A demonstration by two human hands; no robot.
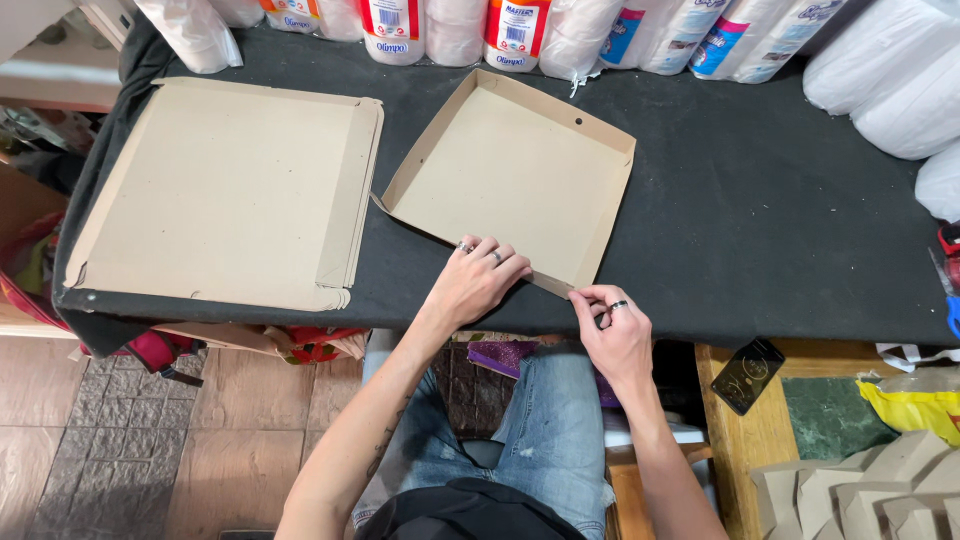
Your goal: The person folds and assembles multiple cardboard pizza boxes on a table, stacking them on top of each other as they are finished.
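Note:
A half-folded cardboard box tray point(505, 170) lies on the black-covered table point(760, 210), its far and side walls raised. My left hand point(478, 280) presses flat on the tray's near edge, fingers spread, rings on two fingers. At the tray's near right corner, my right hand point(615, 330) pinches the cardboard flap between thumb and fingers. A stack of flat, unfolded cardboard blanks point(220, 190) rests to the left on the same table.
Packs of white disposable cups and plates point(520, 30) line the table's far edge, with more white stacks point(900, 80) at right. A dark phone point(745, 375) lies on a wooden surface at lower right, beside folded cardboard pieces point(870, 485) and a yellow bag point(915, 405).

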